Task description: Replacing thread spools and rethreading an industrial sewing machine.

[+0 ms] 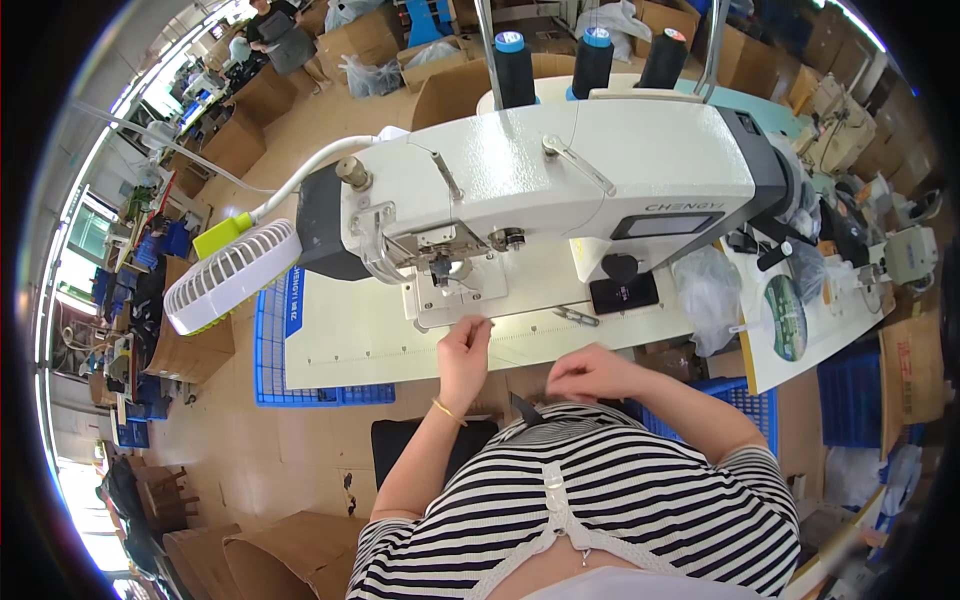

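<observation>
My left hand (463,358) is raised at the front edge of the sewing machine's table (390,350), thumb and fingertips pinched together. What they hold is too small to make out. A faint thin line, perhaps thread, slants from near these fingers toward my right hand (595,374). That hand is held in front of my body with its fingers curled in; whatever is in it cannot be made out. Beyond my left hand stands the white sewing machine (480,170), its needle area (442,268) over a metal plate. Thread snips (577,316) lie on the table.
A phone (625,292) and a clear plastic bag (706,300) are to the right. A white fan (235,275) hangs at the machine's left end. Dark thread cones (514,75) stand behind. Blue crates (270,350) sit under the table. A person (278,40) is far left.
</observation>
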Tool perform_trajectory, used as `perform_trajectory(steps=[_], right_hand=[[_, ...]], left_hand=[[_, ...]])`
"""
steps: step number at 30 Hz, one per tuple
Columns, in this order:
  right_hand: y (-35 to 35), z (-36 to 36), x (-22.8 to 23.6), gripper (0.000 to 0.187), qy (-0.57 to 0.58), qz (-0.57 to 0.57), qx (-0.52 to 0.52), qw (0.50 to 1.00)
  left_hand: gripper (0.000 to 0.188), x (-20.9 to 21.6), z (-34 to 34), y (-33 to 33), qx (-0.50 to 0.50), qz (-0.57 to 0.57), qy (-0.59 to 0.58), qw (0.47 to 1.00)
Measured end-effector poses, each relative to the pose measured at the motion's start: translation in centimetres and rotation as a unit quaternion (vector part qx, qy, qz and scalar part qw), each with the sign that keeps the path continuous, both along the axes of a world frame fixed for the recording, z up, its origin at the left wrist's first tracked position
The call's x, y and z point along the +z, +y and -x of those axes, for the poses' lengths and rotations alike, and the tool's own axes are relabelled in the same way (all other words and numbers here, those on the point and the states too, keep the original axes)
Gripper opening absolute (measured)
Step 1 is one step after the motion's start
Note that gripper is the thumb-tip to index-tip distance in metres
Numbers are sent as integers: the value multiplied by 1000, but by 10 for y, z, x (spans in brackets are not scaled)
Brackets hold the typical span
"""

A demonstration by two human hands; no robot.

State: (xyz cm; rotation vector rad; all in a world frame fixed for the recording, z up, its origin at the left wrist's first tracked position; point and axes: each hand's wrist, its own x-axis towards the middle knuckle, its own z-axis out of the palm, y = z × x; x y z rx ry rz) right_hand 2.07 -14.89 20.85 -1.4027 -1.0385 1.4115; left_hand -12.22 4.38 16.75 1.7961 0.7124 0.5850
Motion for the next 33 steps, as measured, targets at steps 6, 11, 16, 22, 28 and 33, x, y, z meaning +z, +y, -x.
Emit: perform_trajectory(steps=[6, 11, 16, 22, 28, 33], right_hand=[[-2, -8, -36, 16, -61, -94, -203, 973], [-9, -2, 23, 17, 34, 18, -83, 996], [0, -6, -41, 19, -85, -61, -198, 975], [-29, 20, -49, 16, 236, 55, -140, 960], [-50, 0, -47, 10, 120, -10, -173, 978], [-87, -18, -109, 11, 325, -67, -383, 862]], left_hand=[[29, 43, 0, -45, -384, 348, 48, 854], [38, 24, 0, -23, -168, -82, 98, 977], [26, 34, -4, -60, -469, 112, 61, 874], [22, 5, -16, -53, -250, 129, 118, 952], [16, -26, -29, -92, -440, 362, 177, 803], [21, -37, -65, -125, -423, 481, 89, 763]])
